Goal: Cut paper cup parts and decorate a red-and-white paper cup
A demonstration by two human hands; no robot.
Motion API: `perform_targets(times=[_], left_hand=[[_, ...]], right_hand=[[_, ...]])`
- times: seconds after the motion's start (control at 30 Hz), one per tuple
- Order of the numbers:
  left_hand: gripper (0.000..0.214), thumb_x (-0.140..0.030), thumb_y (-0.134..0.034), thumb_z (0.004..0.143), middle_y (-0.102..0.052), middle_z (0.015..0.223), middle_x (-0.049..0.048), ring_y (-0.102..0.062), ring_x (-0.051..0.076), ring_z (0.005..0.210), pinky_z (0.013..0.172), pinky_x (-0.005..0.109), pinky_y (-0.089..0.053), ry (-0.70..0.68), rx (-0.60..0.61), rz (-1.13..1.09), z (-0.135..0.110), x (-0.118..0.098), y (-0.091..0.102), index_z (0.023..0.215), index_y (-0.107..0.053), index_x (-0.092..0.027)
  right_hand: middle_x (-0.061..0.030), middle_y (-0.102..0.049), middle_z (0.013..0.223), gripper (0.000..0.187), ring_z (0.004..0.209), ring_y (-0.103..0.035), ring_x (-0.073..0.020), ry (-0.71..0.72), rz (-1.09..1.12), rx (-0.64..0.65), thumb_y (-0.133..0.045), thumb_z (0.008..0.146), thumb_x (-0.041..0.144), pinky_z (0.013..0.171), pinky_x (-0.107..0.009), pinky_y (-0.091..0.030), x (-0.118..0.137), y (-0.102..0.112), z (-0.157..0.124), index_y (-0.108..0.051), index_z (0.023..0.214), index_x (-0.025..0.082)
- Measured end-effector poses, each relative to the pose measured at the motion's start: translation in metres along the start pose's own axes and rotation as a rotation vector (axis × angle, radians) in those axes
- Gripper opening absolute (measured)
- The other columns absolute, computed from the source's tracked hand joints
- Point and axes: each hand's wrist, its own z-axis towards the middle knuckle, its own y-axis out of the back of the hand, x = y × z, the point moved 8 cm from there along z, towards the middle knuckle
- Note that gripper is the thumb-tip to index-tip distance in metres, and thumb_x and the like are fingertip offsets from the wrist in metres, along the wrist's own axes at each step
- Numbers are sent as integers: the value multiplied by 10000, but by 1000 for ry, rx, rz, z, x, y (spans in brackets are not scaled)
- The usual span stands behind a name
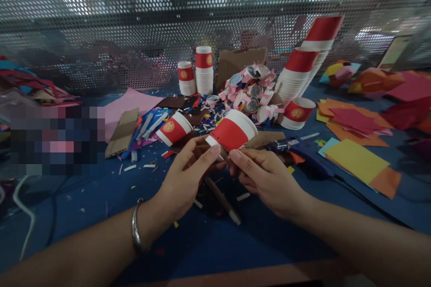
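A red and white paper cup (232, 130) is tilted in front of me, its rim up and to the right. My left hand (195, 161) is closed on the cup's base, thumb on the near side. My right hand (259, 170) pinches the cup's lower edge, its fingertips close to the left thumb. A thin white edge shows between the two thumbs; I cannot tell what it is. Below the hands lies a brown stick-like piece (222, 199) with a pale end. Behind the left hand another red and white cup (175, 128) leans on its side.
Stacked cups (204, 71) and taller stacks (298, 71) stand at the back, beside a heap of cut cup pieces (252, 89). A blue glue gun (308, 157) with a black cable lies right. Coloured paper (357, 161), cardboard (123, 132), pens (148, 125) and scraps cover the blue table.
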Motion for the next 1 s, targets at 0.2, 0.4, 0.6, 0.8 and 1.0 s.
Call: perform_targets(times=[0.2,0.4,0.6,0.8,1.0], left_hand=[[297,-318,-783,872,-727,1065,55,-685,195,996,964,383,-569,-30,2,-26,2,-1,3,1108,-665,-181],[304,-353,-752,913,-733,1097,54,-695,193,1011,957,369,-550,-128,36,135,-1,-6,4,1141,-613,-208],[306,-374,-741,911,-734,1057,62,-704,199,959,884,353,-572,-192,28,276,-5,-15,0,1125,-604,-202],[265,-338,-738,909,-727,1016,47,-705,177,913,820,304,-573,-299,40,329,-8,-25,-3,1089,-601,-199],[263,-275,-742,915,-732,1051,46,-725,179,944,840,305,-583,-399,74,414,-17,-31,-8,1120,-592,-210]], right_hand=[[101,-296,505,493,428,-228,-44,33,-61,3,-620,959,607,389,-207,-153,2,1,0,-596,723,174],[78,-342,555,491,451,-237,-52,53,-116,15,-597,974,609,396,-223,-165,1,2,-4,-590,731,182],[86,-289,533,502,445,-208,-63,72,-157,16,-572,980,626,395,-241,-159,6,1,-7,-555,714,199],[82,-275,570,489,447,-207,-62,90,-182,16,-565,988,618,398,-245,-163,5,2,-9,-547,728,204],[73,-277,606,477,451,-208,-60,107,-192,25,-559,992,612,398,-253,-153,6,1,-12,-532,742,207]])
